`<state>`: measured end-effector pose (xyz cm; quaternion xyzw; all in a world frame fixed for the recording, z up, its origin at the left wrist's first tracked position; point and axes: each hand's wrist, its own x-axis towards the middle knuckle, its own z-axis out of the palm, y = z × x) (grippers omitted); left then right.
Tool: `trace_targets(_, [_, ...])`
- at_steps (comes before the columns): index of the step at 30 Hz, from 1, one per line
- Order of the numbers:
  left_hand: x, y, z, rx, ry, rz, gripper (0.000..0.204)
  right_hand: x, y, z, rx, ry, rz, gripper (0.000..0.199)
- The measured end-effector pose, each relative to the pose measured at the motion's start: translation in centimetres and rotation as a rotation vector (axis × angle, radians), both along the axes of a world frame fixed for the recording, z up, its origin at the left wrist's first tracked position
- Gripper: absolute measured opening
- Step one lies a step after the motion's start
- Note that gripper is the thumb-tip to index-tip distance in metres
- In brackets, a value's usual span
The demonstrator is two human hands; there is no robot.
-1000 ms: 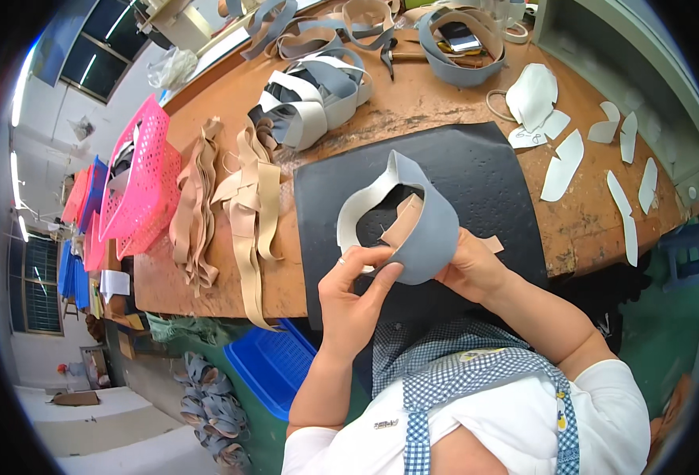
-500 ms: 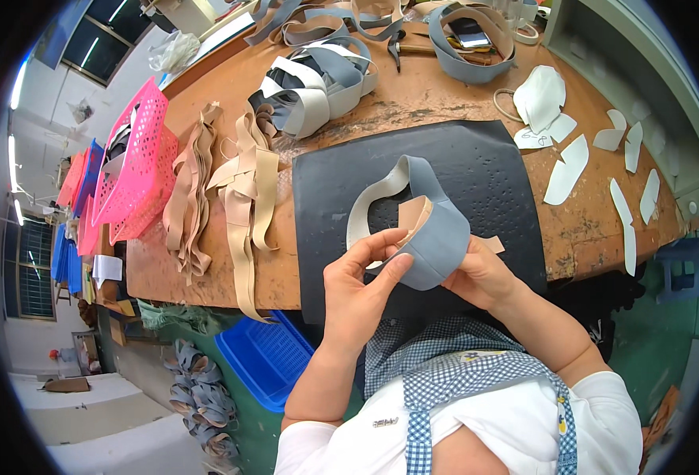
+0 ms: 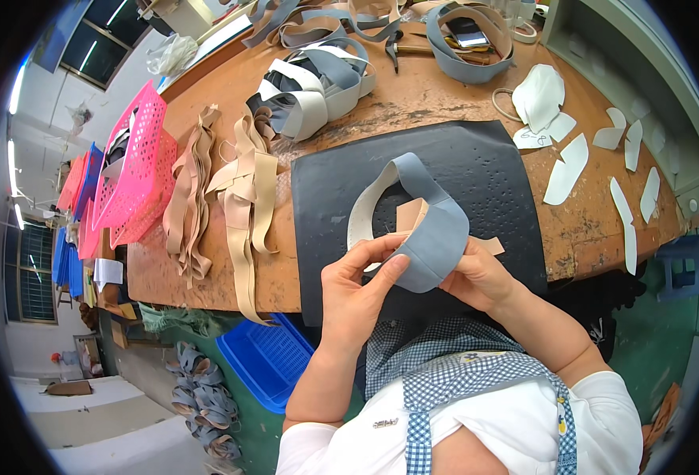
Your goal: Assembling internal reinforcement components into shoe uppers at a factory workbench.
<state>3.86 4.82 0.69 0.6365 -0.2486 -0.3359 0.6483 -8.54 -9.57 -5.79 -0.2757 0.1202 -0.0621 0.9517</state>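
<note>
A blue-grey leather shoe upper, bent into a loop with a pale inner side, is held between my two hands above a black mat. My left hand pinches its near left edge between thumb and fingers. On the opposite side my right hand grips the lower right edge; some of those fingertips are hidden behind the leather. Inside the loop a tan lining piece shows. Another small tan piece lies on the mat beside my right hand.
Tan strips and a pink basket are at the left. Behind the mat lie bundled grey strips, a hammer and a rolled band. White pattern pieces are spread at the right. A blue crate stands below the table.
The shoe upper has tilted very slightly in my hands, and my left hand has shifted a little to the left. Both grips are kept.
</note>
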Motion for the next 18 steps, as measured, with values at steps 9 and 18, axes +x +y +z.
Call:
trace_targets(9, [-0.2,-0.2,-0.1,-0.016,0.043,0.026,0.020,0.0,0.1,0.3,-0.024,-0.011,0.007,0.031])
trace_targets(18, [-0.3,0.0,-1.5,0.129,-0.527,0.106,0.016,0.6,1.2,0.2,-0.398,0.139,-0.480,0.046])
